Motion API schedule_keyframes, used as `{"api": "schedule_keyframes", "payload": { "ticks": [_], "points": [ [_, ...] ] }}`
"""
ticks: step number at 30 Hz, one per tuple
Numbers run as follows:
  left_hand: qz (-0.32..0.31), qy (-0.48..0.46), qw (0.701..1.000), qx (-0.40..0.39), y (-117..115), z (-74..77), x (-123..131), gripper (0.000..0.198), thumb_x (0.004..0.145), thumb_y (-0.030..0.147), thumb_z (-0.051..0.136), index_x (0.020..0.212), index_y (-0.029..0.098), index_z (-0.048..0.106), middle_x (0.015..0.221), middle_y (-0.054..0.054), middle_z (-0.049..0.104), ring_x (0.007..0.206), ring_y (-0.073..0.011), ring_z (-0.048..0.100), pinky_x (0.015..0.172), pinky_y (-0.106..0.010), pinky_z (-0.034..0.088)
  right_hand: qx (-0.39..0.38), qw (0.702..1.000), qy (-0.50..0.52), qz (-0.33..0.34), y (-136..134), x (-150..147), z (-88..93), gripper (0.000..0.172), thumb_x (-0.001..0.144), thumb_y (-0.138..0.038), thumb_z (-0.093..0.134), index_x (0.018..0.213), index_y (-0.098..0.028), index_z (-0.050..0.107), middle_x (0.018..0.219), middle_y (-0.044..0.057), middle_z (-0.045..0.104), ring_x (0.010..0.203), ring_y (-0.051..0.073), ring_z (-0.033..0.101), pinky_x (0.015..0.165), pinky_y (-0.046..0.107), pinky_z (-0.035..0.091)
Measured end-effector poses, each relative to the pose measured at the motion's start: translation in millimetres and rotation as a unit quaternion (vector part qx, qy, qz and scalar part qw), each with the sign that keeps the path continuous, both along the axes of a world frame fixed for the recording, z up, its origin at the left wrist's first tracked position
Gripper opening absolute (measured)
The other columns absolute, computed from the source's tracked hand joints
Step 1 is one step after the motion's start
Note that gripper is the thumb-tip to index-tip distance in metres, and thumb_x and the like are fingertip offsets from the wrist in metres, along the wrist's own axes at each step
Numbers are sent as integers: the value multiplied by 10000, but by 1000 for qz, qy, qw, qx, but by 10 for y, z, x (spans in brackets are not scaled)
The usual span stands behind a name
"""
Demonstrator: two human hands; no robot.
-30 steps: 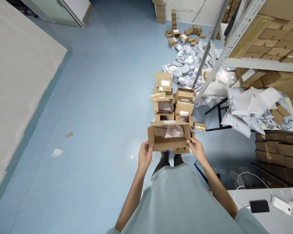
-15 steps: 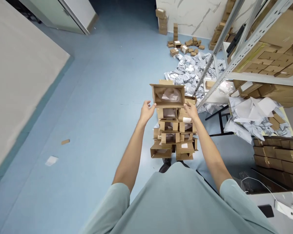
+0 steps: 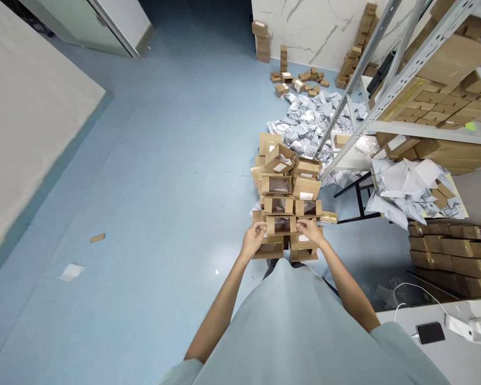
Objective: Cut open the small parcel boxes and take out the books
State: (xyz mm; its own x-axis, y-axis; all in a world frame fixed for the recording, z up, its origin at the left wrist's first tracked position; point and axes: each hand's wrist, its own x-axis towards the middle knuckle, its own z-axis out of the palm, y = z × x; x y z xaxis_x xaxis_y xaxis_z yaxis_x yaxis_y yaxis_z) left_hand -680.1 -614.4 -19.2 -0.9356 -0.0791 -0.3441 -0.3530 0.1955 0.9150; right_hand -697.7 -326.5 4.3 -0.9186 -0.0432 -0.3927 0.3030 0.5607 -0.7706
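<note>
In front of my body stands a stack of open cardboard boxes, and my hands are at either side of one box [image 3: 281, 225] in its lower part. My left hand [image 3: 253, 239] has its fingers curled at that box's left flap. The fingers of my right hand [image 3: 311, 231] are bent together at the right flap. Something pale and wrapped shows inside this box. Just above are an open box [image 3: 278, 205] and another open box [image 3: 276, 185]. At the top, a tilted box [image 3: 279, 159] with a white label lies open.
Grey plastic mailers [image 3: 304, 120] are heaped on the blue floor behind the stack. A metal shelf [image 3: 409, 75] with cartons rises at the right. Below it are a mailer-covered table [image 3: 457, 198], stacked cartons [image 3: 452, 251] and a white desk with a phone [image 3: 430, 332].
Both hands have come down toward my body, from the large open box at the top to a lower box. The top box now sits tilted and turned on the stack.
</note>
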Motion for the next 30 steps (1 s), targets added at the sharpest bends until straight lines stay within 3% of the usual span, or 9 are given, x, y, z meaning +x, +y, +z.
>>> {"api": "schedule_keyframes", "payload": {
  "ticks": [5,8,14,17,20,23,27,30],
  "points": [
    [-52,-22,998,18,159,-86,389,189,870,380,717,970,222,742,1152,-125,850,1116,-306,820,1127,-541,618,-17,999,-6,-30,-76,674,44,330,998,-397,636,1137,-192,854,1180,119,887,1054,269,841,1026,424,645],
    [-102,-22,994,39,294,-93,564,152,866,375,719,908,229,720,1228,-137,845,1183,-302,811,1137,-525,617,-55,996,-9,-72,-144,1085,62,424,970,-519,660,1169,-198,852,1160,122,889,1025,287,848,997,461,673],
    [-282,29,958,37,558,27,971,130,862,373,699,890,248,717,1261,-125,833,1259,-315,778,1173,-523,573,-122,978,26,-164,-238,1852,200,549,957,-653,682,1213,-197,849,1126,138,886,972,305,850,964,483,684],
    [-353,38,933,54,763,78,1212,214,871,464,696,892,252,713,1116,-114,838,1148,-317,801,1104,-514,608,-129,969,65,-202,-183,2210,355,527,992,-658,674,1205,-213,857,1038,108,882,963,299,847,954,463,681],
    [-414,26,908,62,1079,116,1480,336,860,586,721,908,254,715,1031,-114,837,1103,-333,815,1092,-530,622,-128,947,113,-273,-19,2640,511,525,1011,-666,666,1221,-225,861,1027,103,878,988,309,849,959,465,678],
    [-484,24,872,65,1503,180,1823,462,824,708,761,915,258,713,1168,-160,852,1220,-375,807,1142,-553,607,-116,914,157,-355,221,3249,639,516,1028,-653,651,1247,-237,864,1114,112,884,1044,321,849,968,465,676],
    [-583,56,808,63,2185,305,2497,549,845,812,729,885,264,712,1255,-194,844,1277,-404,791,1177,-574,592,-88,859,202,-462,531,4388,759,473,1039,-631,658,1235,-261,879,1174,104,890,1026,326,849,946,469,678],
    [-643,75,761,56,2752,401,3214,594,872,856,680,903,264,728,1281,-195,838,1250,-401,798,1174,-581,596,-76,811,227,-534,706,5391,818,444,1052,-611,656,1250,-280,877,1166,96,893,1010,322,850,919,461,676]
  ]
}}
